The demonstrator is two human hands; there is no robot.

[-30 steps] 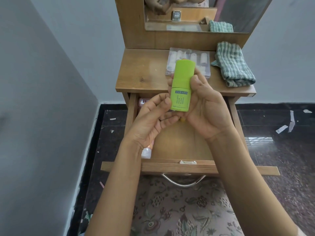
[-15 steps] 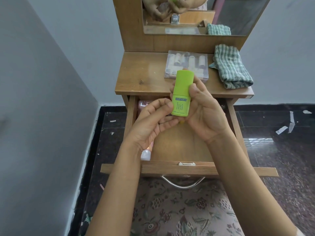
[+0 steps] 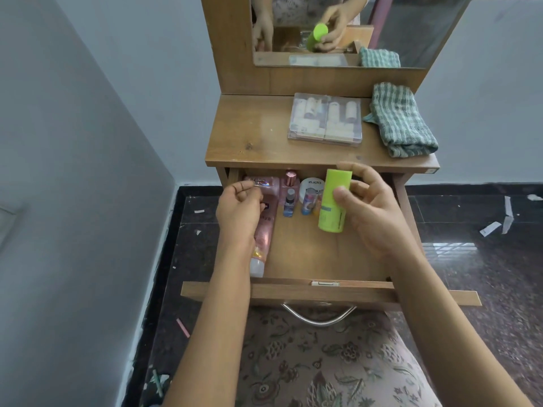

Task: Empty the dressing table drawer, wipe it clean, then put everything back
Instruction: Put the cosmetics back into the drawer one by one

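Your right hand (image 3: pixel 373 210) has the green bottle (image 3: pixel 333 201). The thumb is across its front and the fingers (image 3: pixel 352 170) are curled over its cap, so it is held upright above the far right part of the open drawer (image 3: pixel 323 284), just under the front edge of the table (image 3: pixel 252 133). It touches nothing but your hand.

Your left hand (image 3: pixel 239 208) hangs over the far left of the drawer with its fingers curled in. They sit right by the crimped end of the pink tube (image 3: pixel 264 233), and I cannot tell whether they pinch it or hold nothing.

The pink tube lies along the drawer's left wall. At the far end are a pink-capped bottle (image 3: pixel 289 183), a small nail-polish bottle (image 3: pixel 289 202), a white jar (image 3: pixel 313 185) and a small printed stick (image 3: pixel 308 202). The near half of the drawer floor is bare wood.

On the table, a clear plastic case (image 3: pixel 326 120) lies beside a checked cloth (image 3: pixel 399 121) that is bunched at the right edge.

The view does not settle which stage you are in. With the cloth parked and only the case out, my guess is that you are early in the emptying, and most of the job lies ahead. That means clearing the five things left, wiping, then reloading. If you are refilling, the green bottle and the case are what remain.
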